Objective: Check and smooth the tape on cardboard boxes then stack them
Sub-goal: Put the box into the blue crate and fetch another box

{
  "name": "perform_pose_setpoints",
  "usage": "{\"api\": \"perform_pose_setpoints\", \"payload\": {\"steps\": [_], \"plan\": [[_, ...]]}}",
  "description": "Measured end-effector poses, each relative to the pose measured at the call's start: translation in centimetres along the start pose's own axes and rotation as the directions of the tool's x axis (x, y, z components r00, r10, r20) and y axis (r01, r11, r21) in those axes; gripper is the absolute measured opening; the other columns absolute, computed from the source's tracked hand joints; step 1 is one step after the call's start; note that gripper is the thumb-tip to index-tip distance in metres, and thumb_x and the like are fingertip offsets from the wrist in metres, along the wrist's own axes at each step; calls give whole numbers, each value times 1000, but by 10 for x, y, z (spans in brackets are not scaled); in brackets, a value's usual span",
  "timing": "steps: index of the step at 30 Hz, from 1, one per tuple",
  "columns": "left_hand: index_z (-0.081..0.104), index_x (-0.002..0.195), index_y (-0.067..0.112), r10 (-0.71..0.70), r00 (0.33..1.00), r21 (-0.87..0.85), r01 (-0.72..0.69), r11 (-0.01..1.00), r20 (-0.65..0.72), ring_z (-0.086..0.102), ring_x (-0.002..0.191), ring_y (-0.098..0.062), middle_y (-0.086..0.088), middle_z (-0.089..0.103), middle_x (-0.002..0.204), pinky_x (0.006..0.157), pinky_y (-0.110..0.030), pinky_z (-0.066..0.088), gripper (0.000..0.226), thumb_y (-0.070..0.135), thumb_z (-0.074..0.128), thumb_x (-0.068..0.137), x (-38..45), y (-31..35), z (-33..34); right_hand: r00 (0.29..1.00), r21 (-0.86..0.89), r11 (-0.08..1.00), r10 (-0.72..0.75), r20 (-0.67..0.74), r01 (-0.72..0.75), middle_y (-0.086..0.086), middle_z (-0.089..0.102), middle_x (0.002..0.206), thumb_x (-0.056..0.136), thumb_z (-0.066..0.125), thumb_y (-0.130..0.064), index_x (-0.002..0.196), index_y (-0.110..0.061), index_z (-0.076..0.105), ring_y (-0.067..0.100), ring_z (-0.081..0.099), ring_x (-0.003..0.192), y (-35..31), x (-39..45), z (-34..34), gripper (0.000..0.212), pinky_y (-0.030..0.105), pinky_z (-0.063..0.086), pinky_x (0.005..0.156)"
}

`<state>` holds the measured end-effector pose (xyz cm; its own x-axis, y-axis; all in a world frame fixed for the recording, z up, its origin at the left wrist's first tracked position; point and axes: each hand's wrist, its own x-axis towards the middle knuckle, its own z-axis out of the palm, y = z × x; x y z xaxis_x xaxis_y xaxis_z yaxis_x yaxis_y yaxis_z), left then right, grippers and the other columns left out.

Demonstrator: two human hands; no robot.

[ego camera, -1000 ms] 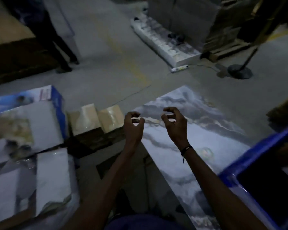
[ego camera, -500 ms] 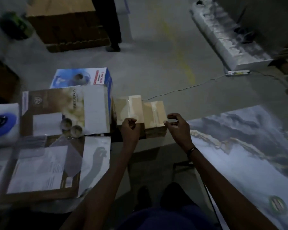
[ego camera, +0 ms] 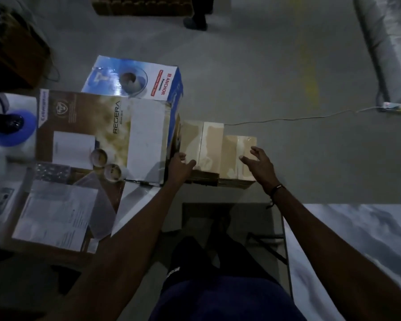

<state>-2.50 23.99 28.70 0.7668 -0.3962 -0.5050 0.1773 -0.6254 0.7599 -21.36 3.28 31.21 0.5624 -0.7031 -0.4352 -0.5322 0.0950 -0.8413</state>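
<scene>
Here, right hand (ego camera: 258, 164) overhangs box (ego camera: 237, 156) edge.

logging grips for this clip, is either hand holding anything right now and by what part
Nothing is clearly held. Left hand rests at the near left edge of the taped boxes; right hand is open over their right end.

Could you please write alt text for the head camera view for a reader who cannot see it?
A person's left hand and right hand reach with loose fingers over two small taped cardboard boxes sitting side by side. Left of these lie larger printed cartons with two tape rolls on top, above a dim concrete floor.
</scene>
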Motion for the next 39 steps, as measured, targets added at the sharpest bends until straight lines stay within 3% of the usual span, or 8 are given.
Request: {"api": "perform_pose_setpoints", "payload": {"steps": [4, 11, 18, 21, 26, 31, 35, 39], "plan": [[40, 148, 10, -121, 992, 6, 121, 993, 28, 53, 129, -26, -9, 49, 148, 107, -45, 49, 81, 46, 77, 86, 57, -8, 13, 987, 41, 990, 129, 97, -134, 1, 36, 162, 86, 79, -45, 156, -25, 35, 19, 48, 135, 22, 69, 19, 85, 49, 42, 114], [29, 156, 5, -206, 978, -30, 206, 978, 0, 47, 137, -28, -12, 46, 153, 101, -26, 38, 87, 44, 72, 92, 154, -52, 40, 946, 13, 962, 265, 188, -272, 1, 18, 169, 83, 79, -54, 163, -30, 14, 21, 28, 151, 98, 168, 80, 106, 44, 33, 120], [17, 161, 22, -335, 924, -8, 340, 941, -182, 28, 148, -37, -7, 28, 164, 118, -59, 29, 127, 85, 68, 64, 273, -125, 94, 923, 117, 928, 327, 201, -354, -2, 9, 171, 58, 83, -74, 163, -33, 4, 21, 24, 153, 184, 271, 152, 138, 48, 28, 121], [19, 161, 17, -318, 929, -22, 320, 947, -189, 26, 149, -35, -10, 25, 164, 120, -54, 30, 115, 71, 74, 76, 294, -140, 106, 918, 186, 912, 320, 232, -365, 1, 11, 171, 72, 85, -59, 163, -32, 3, 23, 26, 152, 204, 293, 175, 126, 40, 33, 114], [37, 154, 12, -254, 946, -120, 234, 965, -200, 46, 136, -32, -11, 48, 148, 116, -49, 39, 105, 58, 84, 72, 315, -161, 117, 960, 225, 942, 208, 189, -249, 5, 58, 142, 78, 87, -36, 153, -18, 32, 18, 58, 128, 229, 309, 206, 95, 45, 49, 110], [29, 158, 13, -263, 952, -163, 238, 958, -159, 38, 143, -31, -11, 39, 157, 120, -50, 32, 99, 41, 84, 81, 301, -135, 112, 969, 236, 948, 173, 177, -212, 5, 59, 140, 86, 81, -28, 152, -14, 34, 17, 59, 127, 210, 290, 196, 82, 40, 48, 110], [20, 162, 19, -266, 961, -163, 251, 954, -78, 32, 146, -29, -6, 33, 162, 123, -49, 27, 105, 54, 79, 82, 274, -89, 97, 980, 234, 954, 163, 112, -185, 0, 60, 139, 87, 81, -31, 152, -18, 36, 12, 59, 125, 163, 267, 166, 81, 32, 49, 105], [35, 156, 15, -116, 992, -71, 112, 991, -46, 42, 141, -24, -3, 46, 154, 118, -35, 31, 93, 54, 77, 83, 233, -19, 81, 990, 223, 965, 137, 26, -139, -2, 61, 138, 88, 80, -32, 152, -20, 38, 8, 59, 124, 106, 234, 118, 77, 32, 48, 108]]}}
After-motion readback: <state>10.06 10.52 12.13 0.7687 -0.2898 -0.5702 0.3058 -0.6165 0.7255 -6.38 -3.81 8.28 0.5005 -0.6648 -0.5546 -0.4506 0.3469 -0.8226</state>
